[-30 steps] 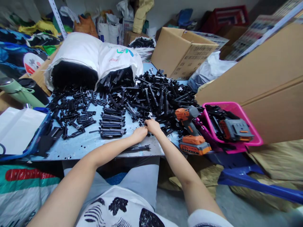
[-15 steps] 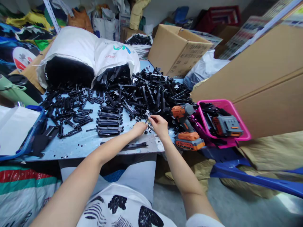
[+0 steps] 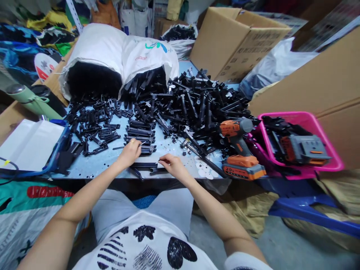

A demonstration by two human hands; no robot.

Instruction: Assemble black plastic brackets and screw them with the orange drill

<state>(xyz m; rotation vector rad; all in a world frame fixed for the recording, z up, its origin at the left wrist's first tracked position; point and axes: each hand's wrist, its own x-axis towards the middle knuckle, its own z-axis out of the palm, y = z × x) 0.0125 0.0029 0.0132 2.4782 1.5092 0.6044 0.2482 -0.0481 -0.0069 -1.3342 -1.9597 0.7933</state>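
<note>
My left hand (image 3: 130, 153) is closed in a pinch on a thin metal pin (image 3: 143, 143), just over the front of a stack of black plastic bars (image 3: 140, 131). Near the table's front edge, my right hand (image 3: 173, 165) has its thumb and fingertips pressed together at the right end of a loose black bar (image 3: 144, 165). Whatever is between those fingertips is too small to make out. A short black piece (image 3: 137, 173) lies in front of that bar. To the right, a long black-handled tool with a metal head (image 3: 194, 148) rests aslant on the table.
An orange and grey cordless driver (image 3: 237, 146) stands upright on its battery at right, beside a pink basket (image 3: 341, 165). Heaped black parts (image 3: 191, 105) spill from white sacks (image 3: 97, 43) behind. Small black links (image 3: 99, 125) lie at left, near a blue tray (image 3: 63, 140).
Both hands have moved left and towards me, away from the metal-headed tool by the heap. They are farther apart now, and the tool lies free. The camera view has shifted.
</note>
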